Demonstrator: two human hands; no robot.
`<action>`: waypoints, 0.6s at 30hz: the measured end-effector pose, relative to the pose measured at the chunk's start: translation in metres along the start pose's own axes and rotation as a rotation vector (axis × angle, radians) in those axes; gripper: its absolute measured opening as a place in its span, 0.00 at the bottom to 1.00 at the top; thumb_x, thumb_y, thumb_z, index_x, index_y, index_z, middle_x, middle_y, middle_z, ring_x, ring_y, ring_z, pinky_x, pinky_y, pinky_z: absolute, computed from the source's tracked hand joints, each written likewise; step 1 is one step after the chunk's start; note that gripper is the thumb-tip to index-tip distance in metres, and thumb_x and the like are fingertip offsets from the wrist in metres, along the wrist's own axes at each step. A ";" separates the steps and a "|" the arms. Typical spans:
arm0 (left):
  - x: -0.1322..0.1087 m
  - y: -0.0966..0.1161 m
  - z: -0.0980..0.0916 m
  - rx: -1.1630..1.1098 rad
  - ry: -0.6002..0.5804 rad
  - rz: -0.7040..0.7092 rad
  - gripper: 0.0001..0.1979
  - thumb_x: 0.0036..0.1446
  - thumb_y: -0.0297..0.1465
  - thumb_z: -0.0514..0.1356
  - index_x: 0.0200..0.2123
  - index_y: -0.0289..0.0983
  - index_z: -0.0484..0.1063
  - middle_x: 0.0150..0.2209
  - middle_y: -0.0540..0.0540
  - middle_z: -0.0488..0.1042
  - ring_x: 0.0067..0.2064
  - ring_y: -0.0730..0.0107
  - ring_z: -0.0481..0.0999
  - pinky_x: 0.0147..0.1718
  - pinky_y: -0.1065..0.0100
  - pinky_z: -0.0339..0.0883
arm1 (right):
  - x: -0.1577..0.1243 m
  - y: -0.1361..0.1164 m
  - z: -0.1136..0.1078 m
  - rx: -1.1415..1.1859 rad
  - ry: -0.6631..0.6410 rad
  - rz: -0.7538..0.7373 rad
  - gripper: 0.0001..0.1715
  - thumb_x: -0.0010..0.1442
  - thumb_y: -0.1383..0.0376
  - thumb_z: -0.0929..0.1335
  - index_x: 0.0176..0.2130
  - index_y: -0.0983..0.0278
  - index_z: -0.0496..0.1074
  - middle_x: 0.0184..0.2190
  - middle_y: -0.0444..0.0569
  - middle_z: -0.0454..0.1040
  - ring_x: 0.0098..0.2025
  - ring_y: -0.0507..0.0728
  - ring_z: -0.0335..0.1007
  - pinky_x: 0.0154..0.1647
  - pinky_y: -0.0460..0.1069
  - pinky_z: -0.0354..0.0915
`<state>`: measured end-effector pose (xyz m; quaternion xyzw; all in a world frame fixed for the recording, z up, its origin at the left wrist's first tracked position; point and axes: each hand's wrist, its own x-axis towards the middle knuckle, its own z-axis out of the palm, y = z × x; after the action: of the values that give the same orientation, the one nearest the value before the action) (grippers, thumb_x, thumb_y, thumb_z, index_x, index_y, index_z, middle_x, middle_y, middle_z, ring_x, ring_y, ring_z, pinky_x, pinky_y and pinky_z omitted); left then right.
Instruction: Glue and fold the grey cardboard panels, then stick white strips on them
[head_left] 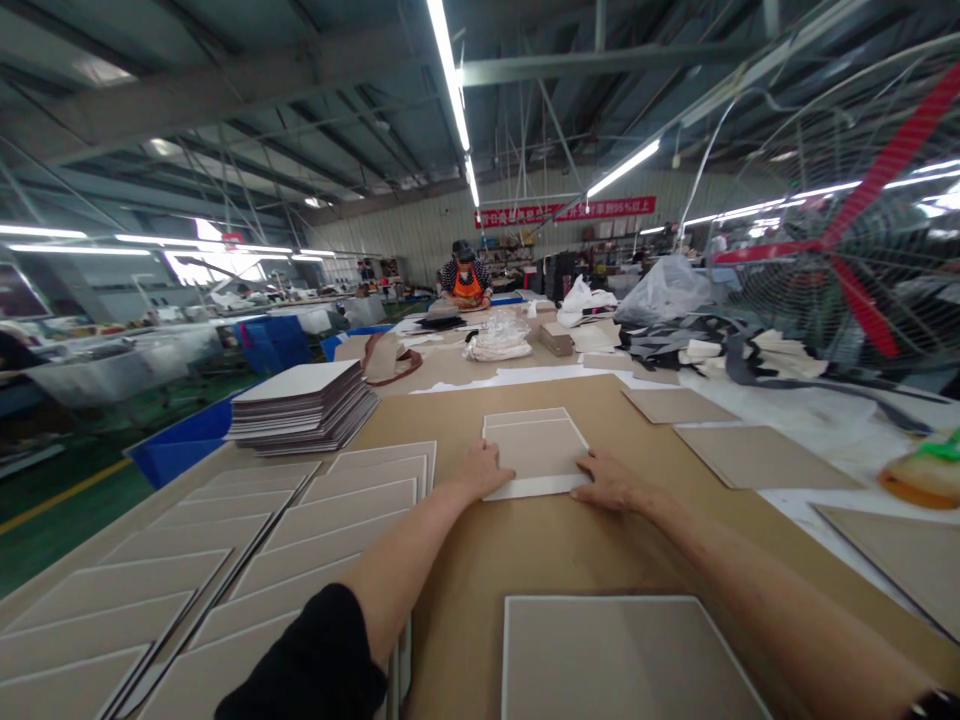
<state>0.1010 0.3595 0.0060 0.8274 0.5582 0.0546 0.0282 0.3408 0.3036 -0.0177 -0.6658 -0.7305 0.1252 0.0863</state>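
Note:
A beige panel with white edging [535,448] lies in front of me on the brown work surface [450,545]. A white strip runs along its near edge, and a pale line crosses it near the far edge. My left hand [482,472] has its fingers closed on the panel's left near corner. At the opposite near corner my right hand [609,482] grips the panel between thumb and fingers. Closer to me lies a larger beige board with a white border [615,655], touched by neither hand.
Overlapping rows of beige panels [330,520] cover the left side, with a tall panel stack [300,405] behind them. More beige panels [761,455] lie at right. Fabric scraps [682,345], a plastic bag [664,290] and a large fan [832,245] stand beyond. A co-worker [466,280] is at the far end.

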 end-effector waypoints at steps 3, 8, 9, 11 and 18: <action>-0.023 0.009 -0.017 -0.020 0.002 -0.018 0.23 0.66 0.40 0.56 0.60 0.36 0.63 0.62 0.37 0.64 0.61 0.51 0.65 0.59 0.43 0.60 | -0.032 0.007 -0.012 0.030 0.027 0.009 0.46 0.54 0.53 0.72 0.65 0.71 0.62 0.68 0.64 0.52 0.69 0.70 0.43 0.67 0.60 0.45; -0.139 0.029 -0.040 -0.092 -0.150 0.202 0.33 0.64 0.41 0.53 0.67 0.31 0.53 0.69 0.35 0.53 0.70 0.56 0.51 0.67 0.56 0.47 | -0.163 0.033 -0.028 0.220 0.091 0.057 0.38 0.63 0.48 0.62 0.65 0.64 0.61 0.67 0.55 0.55 0.60 0.64 0.63 0.57 0.56 0.63; -0.170 0.034 -0.043 -0.101 -0.194 0.241 0.36 0.62 0.43 0.55 0.67 0.31 0.53 0.70 0.34 0.52 0.70 0.54 0.51 0.67 0.54 0.48 | -0.195 0.033 -0.027 0.292 0.103 0.101 0.37 0.62 0.46 0.62 0.63 0.62 0.65 0.63 0.55 0.62 0.51 0.63 0.70 0.52 0.57 0.68; -0.228 0.044 -0.046 -0.074 -0.315 0.302 0.40 0.59 0.46 0.57 0.68 0.33 0.52 0.70 0.34 0.49 0.70 0.48 0.50 0.64 0.48 0.53 | -0.252 0.029 -0.018 0.351 0.124 0.170 0.35 0.61 0.43 0.62 0.58 0.62 0.70 0.50 0.55 0.73 0.43 0.63 0.73 0.46 0.57 0.70; -0.304 0.071 -0.013 0.111 -0.333 0.378 0.34 0.55 0.40 0.65 0.64 0.38 0.64 0.66 0.26 0.55 0.64 0.40 0.60 0.58 0.50 0.63 | -0.347 0.003 0.044 0.330 0.281 0.169 0.26 0.65 0.49 0.63 0.54 0.60 0.74 0.51 0.55 0.73 0.52 0.65 0.71 0.51 0.55 0.71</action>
<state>0.0520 0.0512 0.0086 0.9149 0.3836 -0.1090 0.0636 0.3650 -0.0437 -0.0462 -0.7122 -0.6227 0.1556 0.2841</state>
